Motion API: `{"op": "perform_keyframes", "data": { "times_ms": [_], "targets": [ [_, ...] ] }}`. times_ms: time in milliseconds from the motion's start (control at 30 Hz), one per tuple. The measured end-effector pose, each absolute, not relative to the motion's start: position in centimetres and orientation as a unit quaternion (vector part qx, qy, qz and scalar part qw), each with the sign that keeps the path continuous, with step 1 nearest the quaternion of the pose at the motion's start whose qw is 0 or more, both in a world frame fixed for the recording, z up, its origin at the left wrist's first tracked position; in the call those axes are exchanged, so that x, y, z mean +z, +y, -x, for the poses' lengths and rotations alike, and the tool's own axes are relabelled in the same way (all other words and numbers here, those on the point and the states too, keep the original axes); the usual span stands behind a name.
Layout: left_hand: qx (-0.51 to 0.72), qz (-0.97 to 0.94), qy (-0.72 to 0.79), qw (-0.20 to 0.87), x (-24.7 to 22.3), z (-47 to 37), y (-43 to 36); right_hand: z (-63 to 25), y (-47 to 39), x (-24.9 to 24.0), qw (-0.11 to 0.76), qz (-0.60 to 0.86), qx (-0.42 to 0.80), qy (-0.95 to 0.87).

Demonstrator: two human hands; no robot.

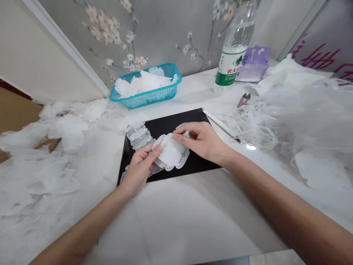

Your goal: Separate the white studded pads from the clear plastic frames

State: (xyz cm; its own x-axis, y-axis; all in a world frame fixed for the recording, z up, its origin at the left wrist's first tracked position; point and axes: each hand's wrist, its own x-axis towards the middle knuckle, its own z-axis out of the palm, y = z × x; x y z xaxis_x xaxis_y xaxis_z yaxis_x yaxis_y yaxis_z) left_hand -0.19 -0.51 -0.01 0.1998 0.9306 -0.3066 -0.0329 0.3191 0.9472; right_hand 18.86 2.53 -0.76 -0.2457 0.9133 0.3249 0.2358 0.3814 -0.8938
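Observation:
My left hand point(140, 165) grips the left side of a translucent white plastic sheet piece point(171, 152) with a scalloped outline, thumb on top. At its upper right edge, my right hand point(200, 141) pinches the same piece between thumb and fingertips. The piece is held above a black mat point(173, 119). More translucent pieces point(139, 135) lie on the mat to the left, and others show partly behind and under my hands. Whether the held piece is one layer or several stacked together I cannot tell.
A blue basket point(149, 98) with white pieces stands at the back. Piles of translucent pieces lie at left point(35, 176); stringy plastic scraps point(261, 121) heap at right. A water bottle point(233, 66), purple packet point(255, 64), pink-handled tool point(244, 100) and white strip point(220, 123) are near.

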Motion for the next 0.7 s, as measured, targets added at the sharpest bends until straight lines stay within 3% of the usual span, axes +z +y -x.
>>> {"op": "perform_keyframes", "data": {
  "times_ms": [167,367,700],
  "targets": [
    [0.378,-0.443,0.516,0.628,0.0,0.1,-0.5,-20.1,2.8,0.5,0.559,0.504,0.312,-0.58],
    [0.384,-0.435,0.531,0.618,0.1,0.0,-0.6,-19.8,2.4,0.6,0.395,0.395,0.404,-0.724],
    [0.372,-0.426,0.545,0.619,0.2,0.2,-0.4,-19.3,2.2,0.1,0.377,0.356,0.443,-0.731]
  ]
}}
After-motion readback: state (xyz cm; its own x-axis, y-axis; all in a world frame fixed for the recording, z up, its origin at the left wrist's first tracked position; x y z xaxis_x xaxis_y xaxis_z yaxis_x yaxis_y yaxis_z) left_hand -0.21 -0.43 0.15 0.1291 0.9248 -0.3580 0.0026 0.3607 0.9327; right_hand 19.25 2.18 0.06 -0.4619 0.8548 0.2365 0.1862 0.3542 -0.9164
